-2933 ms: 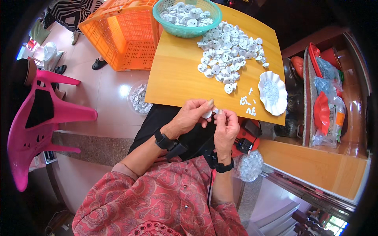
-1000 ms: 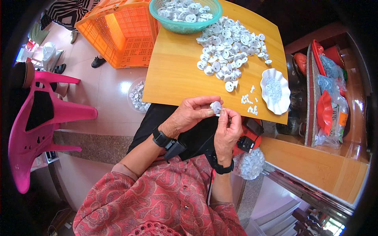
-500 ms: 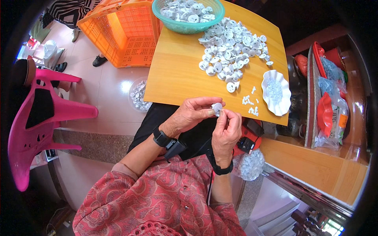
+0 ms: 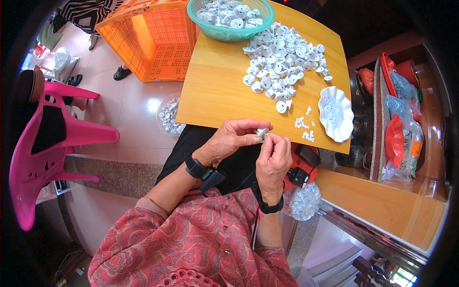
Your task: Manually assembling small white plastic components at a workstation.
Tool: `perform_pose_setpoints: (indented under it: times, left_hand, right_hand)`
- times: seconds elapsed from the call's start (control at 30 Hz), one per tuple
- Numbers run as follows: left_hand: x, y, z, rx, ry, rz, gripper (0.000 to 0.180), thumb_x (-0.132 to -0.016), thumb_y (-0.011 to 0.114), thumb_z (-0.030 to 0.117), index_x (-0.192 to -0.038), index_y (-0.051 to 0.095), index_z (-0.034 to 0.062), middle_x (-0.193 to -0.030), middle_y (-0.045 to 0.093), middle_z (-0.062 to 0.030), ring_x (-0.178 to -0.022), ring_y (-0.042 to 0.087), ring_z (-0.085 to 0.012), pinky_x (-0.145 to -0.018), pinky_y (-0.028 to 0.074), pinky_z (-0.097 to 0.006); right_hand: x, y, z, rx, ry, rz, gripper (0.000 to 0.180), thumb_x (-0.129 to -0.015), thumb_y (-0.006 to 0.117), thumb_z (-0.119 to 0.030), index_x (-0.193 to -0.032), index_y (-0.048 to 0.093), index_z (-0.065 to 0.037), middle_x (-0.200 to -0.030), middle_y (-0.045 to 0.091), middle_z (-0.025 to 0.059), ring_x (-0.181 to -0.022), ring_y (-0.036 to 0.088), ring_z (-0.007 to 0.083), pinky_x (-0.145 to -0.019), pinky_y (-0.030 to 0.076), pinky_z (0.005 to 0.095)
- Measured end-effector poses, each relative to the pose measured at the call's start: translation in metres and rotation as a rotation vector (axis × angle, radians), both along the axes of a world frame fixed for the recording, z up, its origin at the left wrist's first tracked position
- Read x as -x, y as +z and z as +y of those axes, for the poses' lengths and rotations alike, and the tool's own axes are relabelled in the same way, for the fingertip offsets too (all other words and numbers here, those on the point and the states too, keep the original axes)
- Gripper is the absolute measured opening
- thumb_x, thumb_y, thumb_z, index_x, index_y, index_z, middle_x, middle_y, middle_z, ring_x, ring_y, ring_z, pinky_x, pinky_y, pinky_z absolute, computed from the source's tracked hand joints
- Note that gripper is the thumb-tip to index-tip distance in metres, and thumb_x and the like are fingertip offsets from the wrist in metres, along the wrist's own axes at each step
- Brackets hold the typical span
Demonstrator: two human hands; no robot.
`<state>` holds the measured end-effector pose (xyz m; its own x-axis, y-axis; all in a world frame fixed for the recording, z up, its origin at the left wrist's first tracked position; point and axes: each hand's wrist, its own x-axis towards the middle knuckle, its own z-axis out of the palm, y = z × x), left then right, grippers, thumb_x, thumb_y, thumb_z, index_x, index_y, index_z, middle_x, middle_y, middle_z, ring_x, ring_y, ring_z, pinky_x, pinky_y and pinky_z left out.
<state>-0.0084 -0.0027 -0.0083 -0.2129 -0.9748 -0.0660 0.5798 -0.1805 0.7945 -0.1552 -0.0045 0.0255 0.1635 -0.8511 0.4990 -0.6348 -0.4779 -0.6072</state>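
Between the thumb and fingers of my left hand is a small round white plastic part, held just off the table's near edge. My right hand pinches at the underside of that same part; whether a second tiny piece sits in its fingertips is hidden. Ahead of both hands, a heap of similar white plastic parts spreads over the wooden table. Several tiny white pieces lie loose to the right, beside a scalloped white dish of small clear pieces.
A green basket full of white parts stands at the table's far edge. Left of it is an orange crate. On the floor are a tub of white parts and a pink stool. Shelves with red items flank the right.
The round part has tilted in my fingers, so its disc now shows more edge-on. My right fingertips have shifted slightly; both hands stay in nearly the same place.
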Motion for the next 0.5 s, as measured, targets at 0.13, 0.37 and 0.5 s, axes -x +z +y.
perform_pose_setpoints:
  times: [0.13,0.37,0.5]
  left_hand:
    - [0.0000,0.0018,0.0013,0.009,-0.020,-0.062,0.037,-0.091,0.068,0.008,-0.127,0.062,0.0004,-0.121,0.066,-0.0093,-0.113,0.062,-0.0164,-0.100,0.049,-0.031]
    - [-0.0006,0.0036,0.0017,-0.069,-0.001,-0.043,0.038,-0.093,0.067,0.008,-0.129,0.060,-0.0010,-0.120,0.066,-0.0115,-0.111,0.062,-0.0170,-0.097,0.051,-0.031]
    - [0.0018,-0.0026,0.0002,-0.069,0.017,0.012,0.039,-0.093,0.067,0.009,-0.129,0.059,-0.0019,-0.119,0.066,-0.0125,-0.111,0.063,-0.0182,-0.097,0.051,-0.033]
  right_hand:
    - [0.0005,0.0007,0.0004,-0.012,0.009,0.007,0.005,-0.091,0.061,-0.002,-0.094,0.058,-0.001,-0.087,0.059,0.0147,-0.079,0.060,0.0357,-0.068,0.049,0.0449]
    - [0.0039,-0.0008,0.0014,-0.216,0.010,-0.219,0.006,-0.093,0.063,-0.004,-0.096,0.060,0.001,-0.090,0.064,0.0153,-0.083,0.065,0.0309,-0.072,0.052,0.0384]
    - [0.0038,-0.0005,0.0019,-0.271,-0.013,-0.239,0.007,-0.093,0.062,-0.005,-0.097,0.060,0.000,-0.091,0.065,0.0149,-0.083,0.066,0.0301,-0.073,0.052,0.0382]
